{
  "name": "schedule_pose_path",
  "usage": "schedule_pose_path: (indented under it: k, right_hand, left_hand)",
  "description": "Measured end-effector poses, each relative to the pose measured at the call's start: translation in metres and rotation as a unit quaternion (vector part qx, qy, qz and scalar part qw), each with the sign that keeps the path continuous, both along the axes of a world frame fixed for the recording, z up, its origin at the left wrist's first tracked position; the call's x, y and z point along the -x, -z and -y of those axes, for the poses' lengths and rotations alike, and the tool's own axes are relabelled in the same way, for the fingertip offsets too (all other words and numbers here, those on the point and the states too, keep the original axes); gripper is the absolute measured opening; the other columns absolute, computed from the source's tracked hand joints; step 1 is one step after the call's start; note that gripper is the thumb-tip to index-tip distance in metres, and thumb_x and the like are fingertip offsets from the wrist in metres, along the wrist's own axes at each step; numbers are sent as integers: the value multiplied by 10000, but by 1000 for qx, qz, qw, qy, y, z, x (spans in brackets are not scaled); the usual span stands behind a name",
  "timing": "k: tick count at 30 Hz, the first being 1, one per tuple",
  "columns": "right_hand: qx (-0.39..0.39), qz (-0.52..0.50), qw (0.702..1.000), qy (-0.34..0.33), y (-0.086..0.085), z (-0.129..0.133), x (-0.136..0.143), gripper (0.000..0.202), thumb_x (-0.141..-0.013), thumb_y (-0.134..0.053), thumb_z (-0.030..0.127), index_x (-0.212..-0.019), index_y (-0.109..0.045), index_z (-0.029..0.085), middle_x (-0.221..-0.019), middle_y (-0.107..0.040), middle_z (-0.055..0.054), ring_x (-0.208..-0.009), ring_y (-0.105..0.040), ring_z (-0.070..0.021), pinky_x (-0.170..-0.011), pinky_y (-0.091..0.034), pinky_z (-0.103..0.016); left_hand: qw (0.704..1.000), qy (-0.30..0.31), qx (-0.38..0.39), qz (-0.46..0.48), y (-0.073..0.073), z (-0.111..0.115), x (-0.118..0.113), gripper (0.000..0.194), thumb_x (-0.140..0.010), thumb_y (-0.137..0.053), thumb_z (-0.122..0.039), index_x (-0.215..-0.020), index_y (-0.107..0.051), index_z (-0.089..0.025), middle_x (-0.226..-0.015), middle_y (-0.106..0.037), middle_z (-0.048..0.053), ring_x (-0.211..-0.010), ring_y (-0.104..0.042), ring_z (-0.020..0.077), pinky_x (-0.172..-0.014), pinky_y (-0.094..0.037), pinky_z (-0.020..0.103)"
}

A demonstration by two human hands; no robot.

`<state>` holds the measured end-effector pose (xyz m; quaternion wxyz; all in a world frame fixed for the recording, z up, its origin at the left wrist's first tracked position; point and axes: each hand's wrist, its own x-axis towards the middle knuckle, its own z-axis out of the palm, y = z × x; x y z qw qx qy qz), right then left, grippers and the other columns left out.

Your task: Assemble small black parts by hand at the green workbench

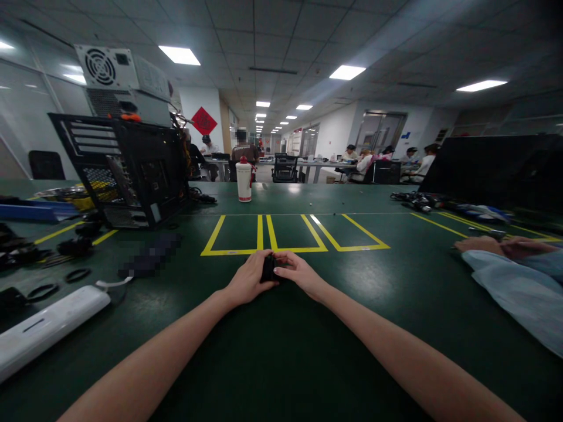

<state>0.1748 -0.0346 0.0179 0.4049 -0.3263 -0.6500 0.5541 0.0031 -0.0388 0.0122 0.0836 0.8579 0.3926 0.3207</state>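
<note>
Both of my hands meet around a small black object (268, 268) near the middle of the green table (281, 351). My left hand (250, 278) wraps its left side, with the thumb along the near edge. From the right, the fingers and thumb of my right hand (301, 273) close on the same object. Much of it is hidden by my fingers, so its exact kind cannot be made out. Just beyond my hands lie yellow tape outlines (299, 251) on the tabletop.
Left stand an open black computer case (149, 170) with power supplies (108, 69) on top, black rings (43, 292) and a white device (53, 328). A white bottle (244, 183) stands farther back. At right are another person's hands (481, 245), cables (417, 201) and a dark monitor (497, 176).
</note>
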Motion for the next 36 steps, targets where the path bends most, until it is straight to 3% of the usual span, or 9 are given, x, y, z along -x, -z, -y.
schedule_pose_path:
  k: [4, 8, 12, 19, 24, 30, 36]
  right_hand:
    - [1, -13, 1000, 3, 3, 0, 1, 365, -604, -632, 201, -926, -461, 214, -1029, -483, -16, -943, -510, -163, -845, -397, -355]
    - [-16, -4, 999, 28, 5, 0, 3, 252, -663, -583, 286, -878, -474, 211, -1003, -496, -13, -890, -530, -154, -803, -424, -344]
    - [-34, 10, 998, 46, 4, -1, 4, 271, -677, -575, 298, -911, -477, 203, -986, -512, -26, -915, -522, -161, -826, -414, -355]
    - [-31, 14, 999, 1, 1, 3, -1, 348, -638, -619, 242, -944, -458, 210, -1034, -497, -27, -958, -520, -181, -833, -425, -364]
    - [-49, 20, 998, 27, -1, 4, 1, 219, -698, -548, 312, -876, -476, 207, -977, -510, -20, -881, -550, -170, -781, -452, -360]
    - [-70, 40, 996, 47, 5, -2, 3, 285, -687, -566, 270, -940, -465, 185, -983, -517, -35, -941, -518, -164, -853, -411, -360]
    - [-68, 24, 997, 15, 4, 1, 1, 277, -678, -576, 275, -919, -458, 208, -999, -498, -20, -902, -537, -160, -792, -449, -338]
  left_hand:
    - [1000, 2, 2, -4, 0, 0, 0, 598, -667, -601, -316, -1154, -272, -206, -1136, -414, 86, -1052, -421, 247, -873, -372, 436]
    - [1000, 6, -1, -4, 0, 0, 0, 595, -673, -597, -326, -1157, -272, -210, -1130, -421, 78, -1052, -422, 241, -878, -375, 426]
    - [1000, 2, -9, -7, 1, -1, 0, 605, -671, -600, -332, -1159, -269, -198, -1132, -417, 83, -1055, -418, 237, -891, -370, 416]
    - [1000, 8, -13, -8, 2, -2, 0, 599, -677, -596, -325, -1162, -269, -193, -1134, -417, 85, -1054, -419, 229, -888, -373, 397]
    - [1000, 7, -18, -7, 2, -1, -1, 615, -677, -597, -335, -1170, -257, -194, -1136, -413, 86, -1061, -412, 238, -890, -369, 409]
    - [1000, 8, -22, -9, 4, -3, 0, 621, -665, -607, -338, -1162, -265, -192, -1121, -420, 84, -1044, -424, 241, -877, -380, 413]
    - [1000, 13, -20, -12, 2, -2, 0, 608, -676, -600, -336, -1163, -265, -192, -1127, -416, 82, -1046, -422, 231, -878, -383, 401]
